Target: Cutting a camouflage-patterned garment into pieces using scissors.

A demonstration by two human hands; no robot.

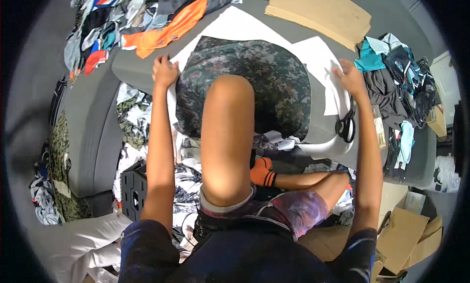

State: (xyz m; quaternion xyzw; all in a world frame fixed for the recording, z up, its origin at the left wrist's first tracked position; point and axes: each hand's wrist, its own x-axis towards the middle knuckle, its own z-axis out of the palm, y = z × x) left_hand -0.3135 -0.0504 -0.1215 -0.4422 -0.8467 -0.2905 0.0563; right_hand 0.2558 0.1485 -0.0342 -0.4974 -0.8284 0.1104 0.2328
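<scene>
Your left hand (pixel 164 71) presses flat on the camouflage fabric (pixel 254 82), at its edge; your right hand (pixel 350 78) lies open on white paper (pixel 323 62) beyond the fabric's far edge. Black scissors (pixel 345 126) just below right hand.

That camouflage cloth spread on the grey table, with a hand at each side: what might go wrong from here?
The camouflage cloth hangs over the table edge by the raised knee, so it may slide off or bunch up. The left hand and right hand press only the white paper edges, so the layers might shift apart. Black scissors lie near the rim and could be knocked down.
</scene>
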